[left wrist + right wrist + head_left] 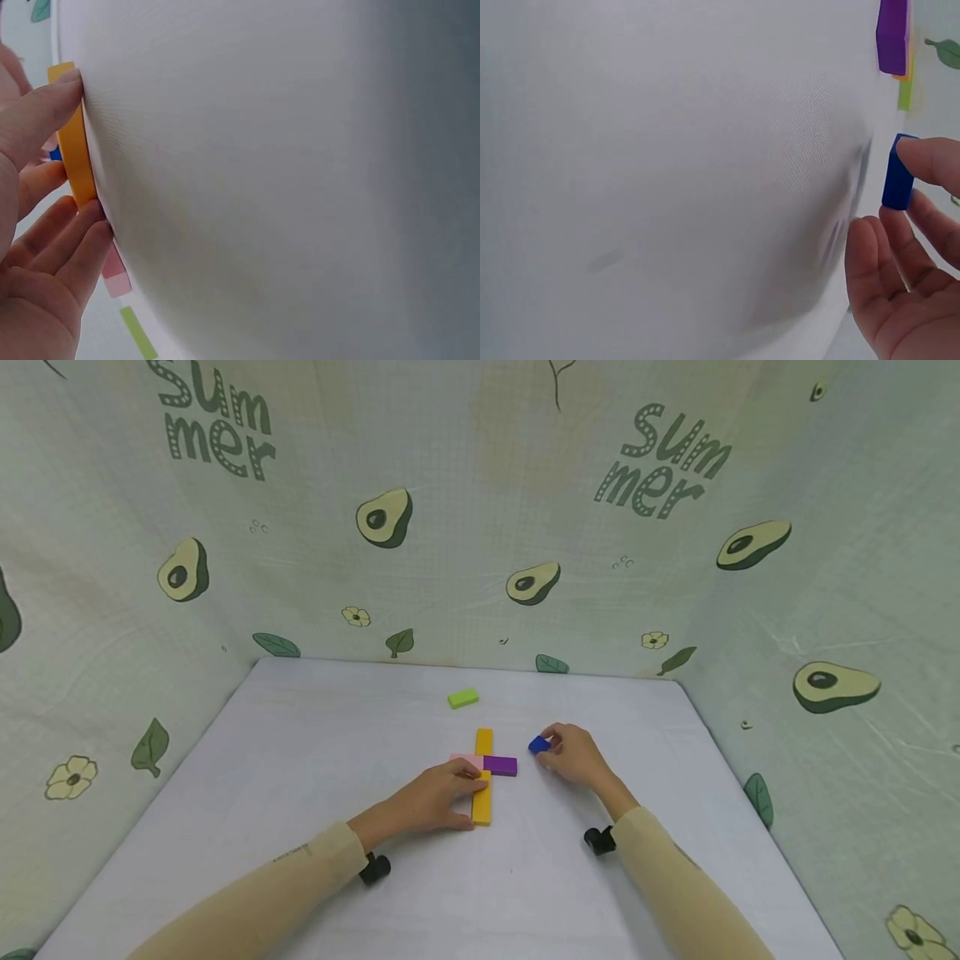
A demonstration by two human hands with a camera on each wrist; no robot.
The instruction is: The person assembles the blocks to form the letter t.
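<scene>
My left hand (pixel 435 795) holds the near yellow block (pixel 482 807), with the thumb at its near end and fingers toward its far end. This long block (pixel 73 142) lies on the table in the left wrist view. Beyond it come a pink block (pixel 467 761), partly hidden by the fingers, a purple block (pixel 501 766) to the right, and another yellow block (pixel 484 742) farther back. Together they make a cross shape. To the right of the cross, my right hand (pixel 576 755) pinches a small blue block (pixel 538 745); in the right wrist view this block (pixel 898 174) appears held above the table.
A light green block (pixel 462 697) lies alone toward the back of the white table (pixel 360 718). Patterned cloth (pixel 465 543) with avocados and leaves hangs behind and at both sides. Dark wrist cameras (pixel 599 840) sit under both sleeves.
</scene>
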